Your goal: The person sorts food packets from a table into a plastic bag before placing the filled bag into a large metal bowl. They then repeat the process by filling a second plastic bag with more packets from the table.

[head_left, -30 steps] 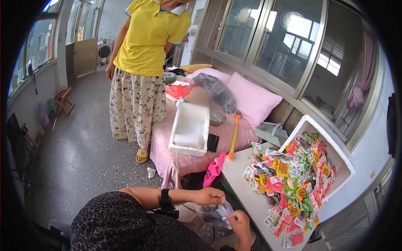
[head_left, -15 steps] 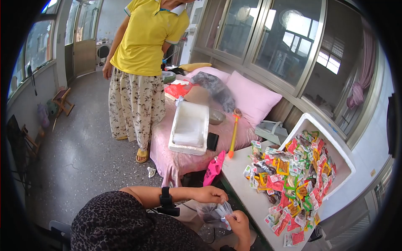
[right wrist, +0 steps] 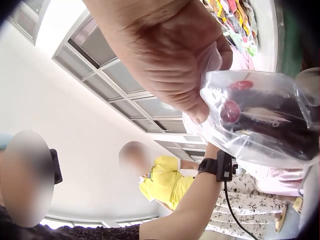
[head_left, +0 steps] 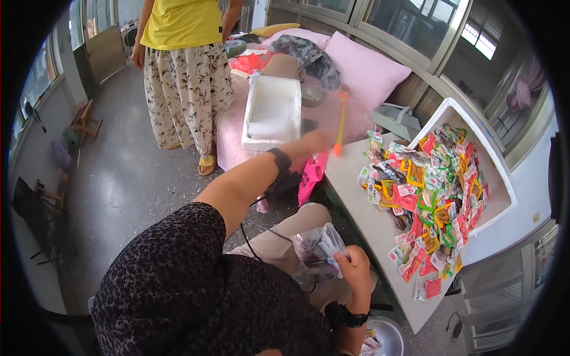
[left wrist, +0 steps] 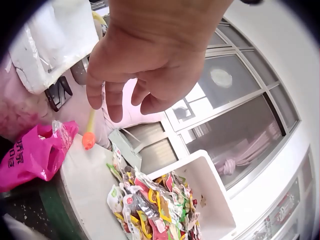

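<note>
The right hand (head_left: 355, 268) pinches the gathered top of a clear plastic bag (head_left: 314, 246) above the person's lap; in the right wrist view the bag (right wrist: 260, 117) shows dark and red contents. The left hand (head_left: 314, 142), blurred, reaches out beyond the pink bag (head_left: 311, 178), near the white foam box (head_left: 272, 110) on the bed. From the left wrist view, the left hand (left wrist: 145, 70) hangs with loosely bent fingers and nothing in them, above the yellow stick with an orange tip (left wrist: 88, 140). Many colourful packets (head_left: 427, 196) spill from a large foam box (head_left: 496, 172) onto the table.
The table (head_left: 356, 178) stands at the right, its edge beside the person's knee. A metal basin (head_left: 389, 338) with packets is on the floor below. A person in a yellow shirt (head_left: 181, 24) stands by the bed (head_left: 228, 133). A dark cable (head_left: 246, 237) runs near the lap.
The left hand has let go of the clear bag and moved forward over the bed's edge. The right hand still holds the bag. The head view has tilted down, bringing the basin into sight.
</note>
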Demonstrator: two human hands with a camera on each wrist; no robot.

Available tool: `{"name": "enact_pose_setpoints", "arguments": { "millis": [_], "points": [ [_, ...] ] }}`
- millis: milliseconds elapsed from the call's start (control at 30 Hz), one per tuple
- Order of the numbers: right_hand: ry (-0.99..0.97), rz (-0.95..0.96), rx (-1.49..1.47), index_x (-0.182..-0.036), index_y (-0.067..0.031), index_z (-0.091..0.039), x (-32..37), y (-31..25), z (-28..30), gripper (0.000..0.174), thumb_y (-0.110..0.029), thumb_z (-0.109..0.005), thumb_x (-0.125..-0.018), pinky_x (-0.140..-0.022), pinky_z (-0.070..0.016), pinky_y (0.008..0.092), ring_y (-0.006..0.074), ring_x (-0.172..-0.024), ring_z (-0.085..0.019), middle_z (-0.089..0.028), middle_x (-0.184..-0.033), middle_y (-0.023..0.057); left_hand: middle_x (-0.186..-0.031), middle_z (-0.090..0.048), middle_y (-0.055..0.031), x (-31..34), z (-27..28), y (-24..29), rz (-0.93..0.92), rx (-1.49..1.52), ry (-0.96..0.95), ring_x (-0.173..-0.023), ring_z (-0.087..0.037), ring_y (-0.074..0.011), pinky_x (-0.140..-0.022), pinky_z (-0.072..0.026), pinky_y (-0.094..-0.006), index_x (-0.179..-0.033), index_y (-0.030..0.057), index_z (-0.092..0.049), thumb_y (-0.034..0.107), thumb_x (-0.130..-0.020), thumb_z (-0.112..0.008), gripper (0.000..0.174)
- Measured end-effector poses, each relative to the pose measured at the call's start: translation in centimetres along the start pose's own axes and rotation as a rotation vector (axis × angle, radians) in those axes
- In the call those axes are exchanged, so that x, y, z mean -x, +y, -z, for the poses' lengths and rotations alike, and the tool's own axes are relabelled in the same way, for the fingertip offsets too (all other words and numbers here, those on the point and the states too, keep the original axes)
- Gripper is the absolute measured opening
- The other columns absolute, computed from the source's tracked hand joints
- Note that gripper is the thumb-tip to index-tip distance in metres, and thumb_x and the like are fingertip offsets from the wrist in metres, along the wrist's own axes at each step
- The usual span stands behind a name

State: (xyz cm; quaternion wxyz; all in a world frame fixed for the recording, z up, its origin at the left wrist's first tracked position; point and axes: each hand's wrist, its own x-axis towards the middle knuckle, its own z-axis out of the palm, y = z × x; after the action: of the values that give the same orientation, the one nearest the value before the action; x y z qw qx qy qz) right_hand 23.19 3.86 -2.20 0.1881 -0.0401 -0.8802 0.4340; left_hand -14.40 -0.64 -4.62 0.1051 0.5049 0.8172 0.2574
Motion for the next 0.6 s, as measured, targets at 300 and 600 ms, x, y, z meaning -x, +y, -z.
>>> {"name": "enact_pose_setpoints", "arguments": {
  "millis": [300,600],
  "points": [
    [0.011,-0.030,0.028,-0.059,0.0001,-0.048,0.5,0.2,0.6,0.021,-0.016,-0.060,-0.066,-0.048,-0.0352,0.0324,0.0247,-0.052,-0.045,-0.046,-0.055,0.0114,-0.105,-0.048,-0.0055,9.4,-4.1,9.0,-0.016,1.065,-0.536,-0.097,-0.044,-0.0131,-0.083,-0.0362,-0.0282,-0.112,0.0010,-0.041,0.023,-0.075,-0.057,0.045],
    [0.035,-0.077,-0.051,-0.060,-0.0004,-0.049,0.6,1.7,1.1,0.022,-0.017,-0.062,-0.066,-0.047,-0.0357,0.0289,0.0188,-0.050,-0.046,-0.047,-0.055,0.0089,-0.094,-0.051,-0.0010,13.6,-7.2,12.3,-0.345,1.080,-0.862,-0.090,-0.043,-0.0088,-0.080,-0.0346,-0.0242,-0.103,0.0004,-0.046,0.019,-0.078,-0.055,0.032]
  ]
}}
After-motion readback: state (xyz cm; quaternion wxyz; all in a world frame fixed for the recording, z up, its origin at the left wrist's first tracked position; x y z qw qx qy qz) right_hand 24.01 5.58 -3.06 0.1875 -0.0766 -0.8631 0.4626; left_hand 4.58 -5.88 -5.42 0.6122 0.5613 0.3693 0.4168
